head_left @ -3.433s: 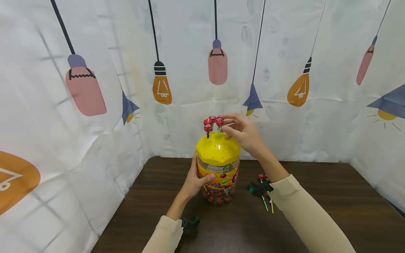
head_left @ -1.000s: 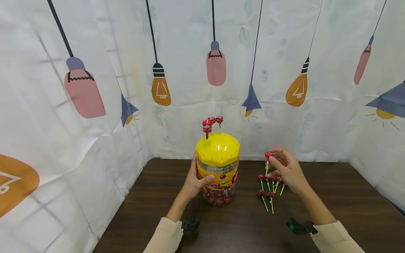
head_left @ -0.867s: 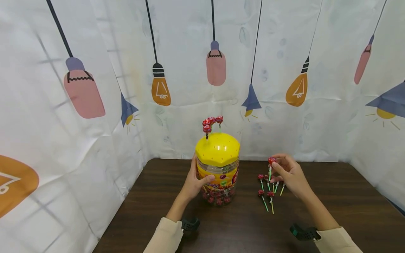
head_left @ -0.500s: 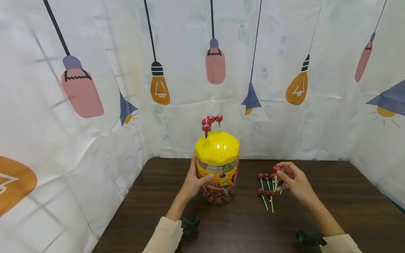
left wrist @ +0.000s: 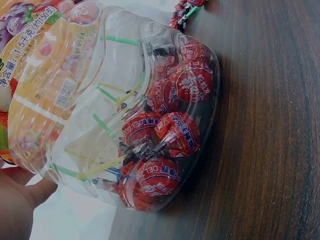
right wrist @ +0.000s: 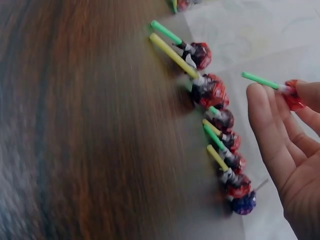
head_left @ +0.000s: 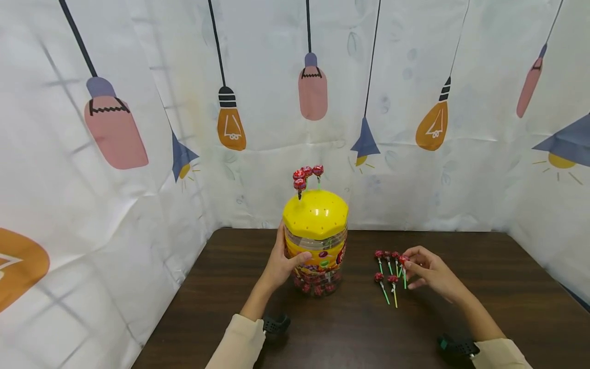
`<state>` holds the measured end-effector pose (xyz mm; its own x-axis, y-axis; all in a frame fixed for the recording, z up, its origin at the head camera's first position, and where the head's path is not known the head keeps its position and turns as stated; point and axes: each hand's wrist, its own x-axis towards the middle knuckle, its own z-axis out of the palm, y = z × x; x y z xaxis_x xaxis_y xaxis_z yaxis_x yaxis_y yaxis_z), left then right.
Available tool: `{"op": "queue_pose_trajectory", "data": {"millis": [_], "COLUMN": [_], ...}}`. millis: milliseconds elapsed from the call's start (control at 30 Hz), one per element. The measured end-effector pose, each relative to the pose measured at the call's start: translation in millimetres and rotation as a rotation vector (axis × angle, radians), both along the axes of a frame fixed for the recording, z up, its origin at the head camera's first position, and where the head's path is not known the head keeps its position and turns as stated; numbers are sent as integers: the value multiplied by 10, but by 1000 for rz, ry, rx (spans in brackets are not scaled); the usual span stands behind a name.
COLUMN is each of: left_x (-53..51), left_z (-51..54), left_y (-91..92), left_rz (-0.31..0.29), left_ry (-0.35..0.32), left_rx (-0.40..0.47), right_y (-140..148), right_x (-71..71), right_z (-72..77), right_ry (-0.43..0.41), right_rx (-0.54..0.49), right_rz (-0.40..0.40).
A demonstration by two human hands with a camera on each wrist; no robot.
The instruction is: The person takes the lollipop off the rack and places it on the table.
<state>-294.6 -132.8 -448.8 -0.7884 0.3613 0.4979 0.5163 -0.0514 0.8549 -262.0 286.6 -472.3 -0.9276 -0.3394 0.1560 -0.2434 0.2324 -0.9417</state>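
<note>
Head view: on the dark worktop [head_left: 345, 330] stands a jar [head_left: 319, 256] with a yellow lid [head_left: 318, 216], from which several upright lollipops [head_left: 299, 184] rise; the left hand [head_left: 281, 264] curls its fingers round the jar's left side, thumb across its front. Farther right, the right hand [head_left: 427, 272] pinches one red lollipop [head_left: 403, 260] by its head, stick downward, just beside the lying lollipops [head_left: 392, 280]; whether its stick touches the worktop cannot be told. Left wrist view: the jar's clear lower wall shows wrapped sweets [left wrist: 179, 134] inside; it looks smooth and slippery, probably weighty, so a broad hold round the middle should suit it better than fingertips. Right wrist view: thumb and fingers are closed on the red lollipop's head, its green stick free. It should be light, hard and slick in its wrapper, the thin stick likely to bend, so a gentle pinch at or just below the head seems best.
</note>
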Motion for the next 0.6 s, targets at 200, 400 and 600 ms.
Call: {"op": "queue_pose_trajectory", "data": {"millis": [200,400,600], "left_x": [5,-5,6], "left_z": [15,1,2], "left_y": [1,-2,1], "left_rz": [-5,1,6], "left_ry": [6,10,8], "left_rx": [4,-4,-11], "right_y": [94,133,105], "right_x": [-13,-42,-51], "right_z": [-20,-60,-83], "right_ry": [-66,-154,-224], "right_rx": [67,109,125], "right_rz": [29,43,34]}}
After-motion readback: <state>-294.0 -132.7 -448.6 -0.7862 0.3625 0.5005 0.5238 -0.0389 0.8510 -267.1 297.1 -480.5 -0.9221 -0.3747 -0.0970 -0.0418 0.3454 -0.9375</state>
